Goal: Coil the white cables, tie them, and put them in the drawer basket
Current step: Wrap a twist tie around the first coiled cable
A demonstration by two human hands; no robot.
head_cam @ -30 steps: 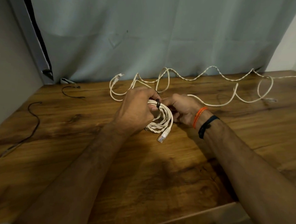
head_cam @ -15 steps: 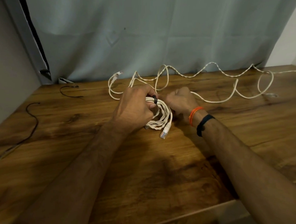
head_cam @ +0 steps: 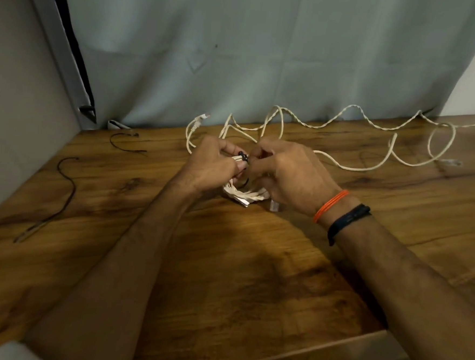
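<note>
1 cable has been wound into a coil (head_cam: 243, 194), which is held just above the table (head_cam: 224, 277) between both hands. The left hand (head_cam: 211, 169) is curled round the coil's left side, its fingers pinching the strands near the top. The right hand (head_cam: 287, 175) is curled at the coil's right side, and its fingertips are pinched on a black tie (head_cam: 243, 156) wrapped at the top of the coil. The tying appears to be under way, not finished; whether the tie is twisted closed cannot be told.

A loose cable (head_cam: 347, 123) is left uncoiled along the back of the table, well apart from the hands. 2 spare ties (head_cam: 67, 184) lie at the left, so more tying is probably planned. The drawer basket is not in view, and nothing is judged to have been stowed yet.
</note>
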